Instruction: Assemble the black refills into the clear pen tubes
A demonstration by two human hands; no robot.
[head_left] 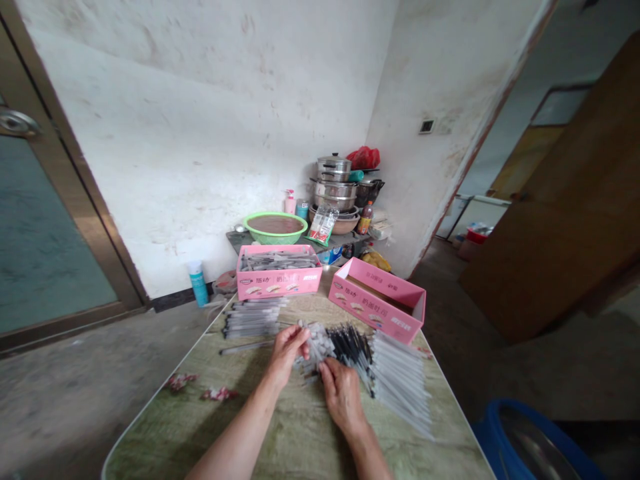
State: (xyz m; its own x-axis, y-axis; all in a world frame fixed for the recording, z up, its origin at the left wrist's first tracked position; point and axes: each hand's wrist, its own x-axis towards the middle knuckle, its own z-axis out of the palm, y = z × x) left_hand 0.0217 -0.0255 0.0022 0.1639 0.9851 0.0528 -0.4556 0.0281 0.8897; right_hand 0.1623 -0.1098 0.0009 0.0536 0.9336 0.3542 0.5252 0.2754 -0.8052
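Note:
A pile of small translucent pieces that look like pen caps point(319, 341) lies on the table between my hands. My left hand point(289, 348) is closed in a pinch at the pile's left side. My right hand point(343, 390) curls at its near edge, thumb and forefinger together; what either hand pinches is too small to tell. Beside the pile lie dark-tipped pen parts point(350, 347), and right of them a row of clear tubes point(403, 380). Left of the pile are more slender pens point(253, 317), with a single pen point(245, 348) nearer to me.
A pink box point(279, 285) full of pen-like sticks stands at the table's far edge. Another pink box point(383, 303), its inside mostly bare, sits to the right. Behind are a green basin point(275, 238) and stacked pots point(334, 187). A blue tub point(500, 433) stands low at right.

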